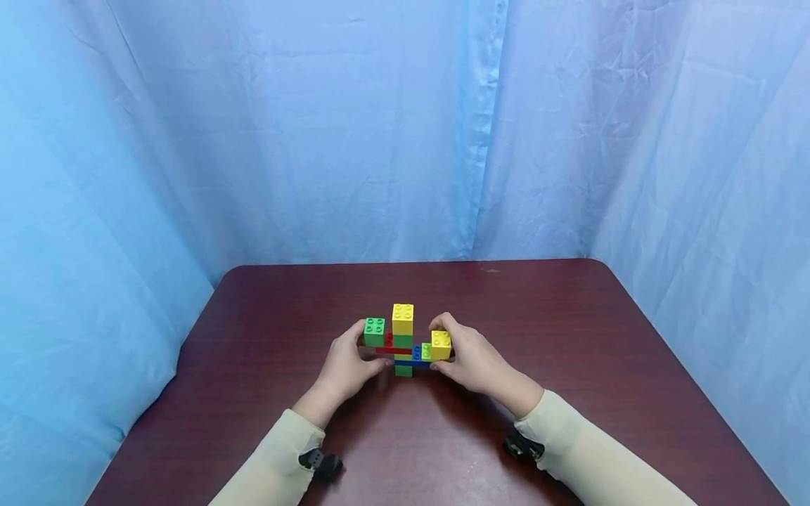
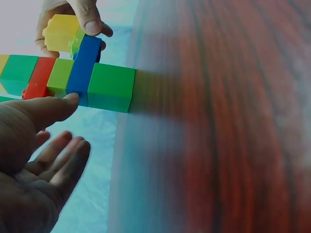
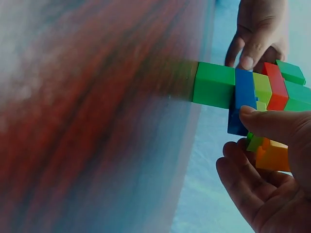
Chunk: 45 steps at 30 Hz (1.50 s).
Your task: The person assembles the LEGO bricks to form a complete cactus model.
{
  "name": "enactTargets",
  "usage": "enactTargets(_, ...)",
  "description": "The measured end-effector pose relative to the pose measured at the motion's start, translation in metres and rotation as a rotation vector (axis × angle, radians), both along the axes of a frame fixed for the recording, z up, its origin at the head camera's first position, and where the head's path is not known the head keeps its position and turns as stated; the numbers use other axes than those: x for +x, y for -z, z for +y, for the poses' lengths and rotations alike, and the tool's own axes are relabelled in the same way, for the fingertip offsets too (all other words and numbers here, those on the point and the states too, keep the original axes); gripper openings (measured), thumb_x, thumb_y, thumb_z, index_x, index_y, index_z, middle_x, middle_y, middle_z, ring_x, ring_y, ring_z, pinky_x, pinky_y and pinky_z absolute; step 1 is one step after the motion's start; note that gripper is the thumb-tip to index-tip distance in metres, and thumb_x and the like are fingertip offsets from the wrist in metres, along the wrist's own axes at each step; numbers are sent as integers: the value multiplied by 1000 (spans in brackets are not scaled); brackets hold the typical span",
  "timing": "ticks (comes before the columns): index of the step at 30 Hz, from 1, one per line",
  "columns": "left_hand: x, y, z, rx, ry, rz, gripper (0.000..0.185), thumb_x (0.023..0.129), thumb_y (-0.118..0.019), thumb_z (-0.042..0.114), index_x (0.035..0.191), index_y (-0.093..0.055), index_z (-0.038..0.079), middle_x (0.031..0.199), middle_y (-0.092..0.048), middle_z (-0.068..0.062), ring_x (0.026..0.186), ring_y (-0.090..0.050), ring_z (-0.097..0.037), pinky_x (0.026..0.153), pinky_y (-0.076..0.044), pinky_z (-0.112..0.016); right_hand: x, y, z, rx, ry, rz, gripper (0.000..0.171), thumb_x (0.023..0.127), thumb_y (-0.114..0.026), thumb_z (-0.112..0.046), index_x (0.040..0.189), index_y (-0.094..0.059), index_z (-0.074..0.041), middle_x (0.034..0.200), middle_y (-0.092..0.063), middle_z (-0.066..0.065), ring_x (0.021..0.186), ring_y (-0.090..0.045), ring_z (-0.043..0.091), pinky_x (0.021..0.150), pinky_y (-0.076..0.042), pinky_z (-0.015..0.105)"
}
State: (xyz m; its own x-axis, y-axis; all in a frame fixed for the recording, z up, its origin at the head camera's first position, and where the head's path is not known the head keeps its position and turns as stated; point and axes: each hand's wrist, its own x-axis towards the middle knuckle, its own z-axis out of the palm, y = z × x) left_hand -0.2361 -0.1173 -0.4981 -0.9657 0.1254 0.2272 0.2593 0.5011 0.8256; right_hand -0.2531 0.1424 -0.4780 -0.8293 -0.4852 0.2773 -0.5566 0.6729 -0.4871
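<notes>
A structure of toy building bricks stands upright, its bottom green brick [image 2: 112,88] seemingly on the table. A yellow brick [image 1: 403,320] tops the central column. Its red brick [image 3: 275,87] juts left, bearing a green brick [image 1: 374,332] at the end. Lower down, a blue brick [image 2: 84,68] juts right, carrying a light green brick [image 1: 427,351] and a yellow brick [image 1: 441,345]. My left hand [image 1: 344,365] holds the left side, thumb against the blue brick, other fingers partly hidden. From the right, my right hand [image 1: 474,360] grips the blue arm, thumb on the blue brick, fingers behind the yellow one.
The dark red-brown table [image 1: 285,309] has rounded far corners. Light blue curtains [image 1: 304,140] hang behind it and along both sides. Each sleeve cuff has a black device [image 1: 321,464] strapped on.
</notes>
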Motion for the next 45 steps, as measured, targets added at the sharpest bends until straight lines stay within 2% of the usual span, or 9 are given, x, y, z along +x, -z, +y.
enactTargets(3,-1,-2,-2,31,-7,81,76,72,-82,0,131,-49,34,105,-60,9,93,-65,-6,77,-54,-26,-1,1,1,-20,-4,11,67,72,-86,-22,122,-41,-25,109,-59,-6,81,-57,5,68,-49,26)
enactTargets(7,-3,-3,-3,18,23,193,91,71,-80,-5,140,-38,37,112,-55,8,97,-62,-8,74,-54,-23,-2,2,2,-60,1,-17,71,72,-86,-20,123,-36,-25,118,-58,0,78,-58,6,64,-49,25)
enactTargets(14,-2,-6,-2,19,75,251,90,71,-79,-9,142,-35,25,124,-50,6,101,-59,-12,76,-54,-26,-4,2,5,-99,12,-108,72,71,-87,-23,120,-34,-28,116,-61,-2,77,-60,2,67,-51,22)
enactTargets(20,-3,-7,-3,17,84,246,81,74,-76,-10,139,-39,19,119,-51,4,100,-59,-12,78,-54,-28,-5,-2,9,-143,-55,-207,68,75,-85,-24,121,-35,-30,96,-61,-10,70,-60,7,66,-53,26)
enactTargets(23,-5,-6,-5,-6,88,251,79,74,-77,-8,139,-41,20,119,-50,4,100,-59,-11,79,-53,-25,-8,0,12,-156,-80,-231,66,76,-84,-22,122,-37,-31,95,-58,-10,72,-58,9,66,-53,27)
enactTargets(28,-8,-6,-6,-125,47,251,78,71,-84,1,137,-46,16,124,-46,3,103,-55,-12,83,-52,-24,-13,4,16,-135,-87,-245,62,76,-84,-23,123,-43,-28,100,-55,-10,80,-56,8,68,-52,26)
enactTargets(34,-7,-4,-6,-297,-21,199,76,69,-89,20,136,-52,21,115,-48,6,100,-57,-16,82,-52,-28,-18,4,18,-49,-74,-246,55,74,-85,-29,120,-54,-25,104,-56,-12,87,-56,7,73,-52,26)
enactTargets(39,-6,-3,-5,-415,-39,148,72,69,-88,32,133,-56,22,117,-55,7,105,-53,-15,85,-50,-33,-21,9,20,30,-95,-243,51,74,-83,-32,117,-58,-23,100,-59,-12,88,-58,9,73,-51,27)
enactTargets(45,-6,-2,-3,-493,-34,71,71,69,-87,38,131,-59,17,118,-60,2,105,-54,-19,86,-49,-39,-23,15,20,127,-101,-179,47,74,-81,-41,114,-64,-22,107,-57,-13,97,-55,11,82,-47,32)
